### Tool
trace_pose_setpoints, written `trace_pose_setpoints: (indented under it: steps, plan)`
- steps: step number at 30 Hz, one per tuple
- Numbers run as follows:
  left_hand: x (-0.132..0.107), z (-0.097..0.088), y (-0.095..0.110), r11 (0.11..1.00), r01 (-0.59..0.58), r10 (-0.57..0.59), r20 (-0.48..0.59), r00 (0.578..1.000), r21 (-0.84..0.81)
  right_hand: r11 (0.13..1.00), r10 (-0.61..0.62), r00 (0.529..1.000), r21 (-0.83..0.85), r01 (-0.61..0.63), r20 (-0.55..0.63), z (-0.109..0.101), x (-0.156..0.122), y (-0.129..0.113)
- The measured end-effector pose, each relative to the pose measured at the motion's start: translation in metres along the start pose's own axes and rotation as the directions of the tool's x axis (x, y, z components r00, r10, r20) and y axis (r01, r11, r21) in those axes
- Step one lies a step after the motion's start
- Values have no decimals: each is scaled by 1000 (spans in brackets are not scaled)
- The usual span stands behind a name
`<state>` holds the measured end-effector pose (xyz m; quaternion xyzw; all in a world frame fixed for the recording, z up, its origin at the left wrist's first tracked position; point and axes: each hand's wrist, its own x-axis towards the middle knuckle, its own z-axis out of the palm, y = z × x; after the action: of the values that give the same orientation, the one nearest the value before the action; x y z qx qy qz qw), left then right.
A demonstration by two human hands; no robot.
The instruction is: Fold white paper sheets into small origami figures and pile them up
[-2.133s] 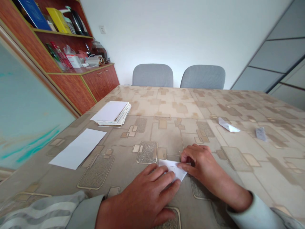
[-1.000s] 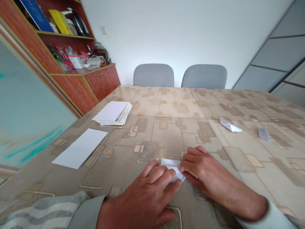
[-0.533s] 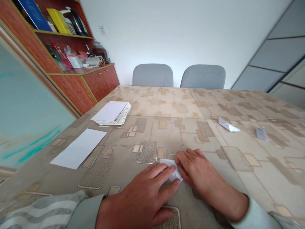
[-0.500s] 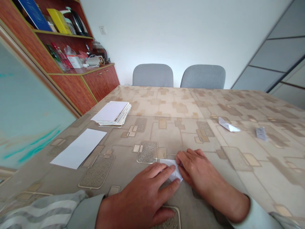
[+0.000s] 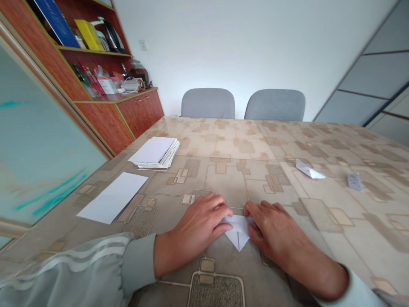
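No lettering, brand or number is legible. Reddish printing, too small to read, shows on the white rectangular box (image 5: 107,86) on the red-brown wooden cabinet (image 5: 105,121), left of the beige patterned table's (image 5: 230,181) far edge; blurred marks appear on the small grey rectangular piece (image 5: 354,182) lying on that table's right side.

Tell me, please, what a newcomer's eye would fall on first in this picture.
Probably the folded white paper low in the middle, held at its sides by the left hand and the right hand. Next might come the bright yellow object on the upper-left shelf and the paper stack left of the hands.
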<state>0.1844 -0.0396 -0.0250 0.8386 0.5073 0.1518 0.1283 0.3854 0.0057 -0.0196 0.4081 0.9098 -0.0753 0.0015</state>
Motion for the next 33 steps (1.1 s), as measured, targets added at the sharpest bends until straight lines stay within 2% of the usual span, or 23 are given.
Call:
trace_pose_setpoints:
  steps: [4, 8, 13, 18, 22, 26, 29, 33]
  plan:
    - [8, 1, -1, 995, 89, -88, 30, 996, -35, 990, -12, 1000, 140, 14, -9, 1, -3, 3]
    - [7, 0, -2, 989, 101, -96, 45, 994, -112, 974, -11, 998, 227, 23, -54, 4, -2, 3]
    - [3, 3, -2, 987, 44, -39, 36, 999, -156, 962, -9, 998, 271, 26, -63, 6, 0, 2]
    - [1, 9, -2, 988, -25, 25, 4, 1000, -154, 943, -77, 995, 318, 95, -69, 5, 2, 4]
    - [1, 11, -4, 990, -92, 89, -26, 996, -105, 932, -84, 990, 342, 117, -110, 7, 4, 7]
    - [1, 4, 0, 989, -146, 147, -65, 987, 14, 916, -94, 984, 373, 145, -153, 9, 4, 9]
    - [1, -5, 5, 972, -208, 222, -134, 966, 110, 906, -141, 957, 356, 227, -253, 4, 3, 8]
    - [1, -15, 8, 952, -208, 269, -287, 920, 224, 918, -208, 861, 212, 336, -464, -7, 3, 4]
